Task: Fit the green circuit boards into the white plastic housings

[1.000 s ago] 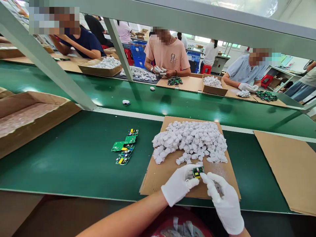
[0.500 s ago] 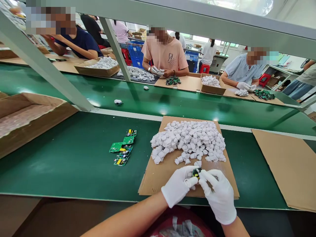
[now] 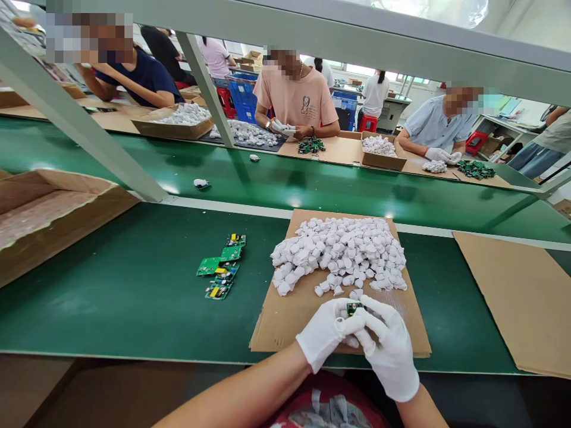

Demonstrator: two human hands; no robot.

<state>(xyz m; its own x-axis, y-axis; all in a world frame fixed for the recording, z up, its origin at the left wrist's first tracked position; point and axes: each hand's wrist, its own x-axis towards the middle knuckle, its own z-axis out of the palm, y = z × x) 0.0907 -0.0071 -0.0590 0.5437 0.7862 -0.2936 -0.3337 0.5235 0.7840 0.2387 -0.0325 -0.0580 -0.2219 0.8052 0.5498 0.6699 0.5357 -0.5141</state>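
Observation:
A small green circuit board (image 3: pixel 354 308) is held between my two white-gloved hands, over the front part of a cardboard sheet (image 3: pixel 285 324). My left hand (image 3: pixel 329 333) grips it from the left, fingers closed round it. From the right, my right hand (image 3: pixel 389 346) has its fingers on the board's right side, partly over the left fingertips. Just beyond my hands a large heap of small white pieces (image 3: pixel 343 252) lies on the cardboard. Several green boards with yellow parts (image 3: pixel 222 269) lie on the green table to the left.
An open cardboard box (image 3: pixel 66 220) stands at the left; another cardboard sheet (image 3: pixel 513 303) lies at the right. Beyond a metal post (image 3: pixel 84 107) runs a green belt (image 3: pixel 276 184) carrying small white-topped items (image 3: pixel 201 183). People sit across it.
The board between my hands has turned, its yellow part now out of sight. My right hand has shifted slightly left and closer over it. The white-topped items on the belt have moved left.

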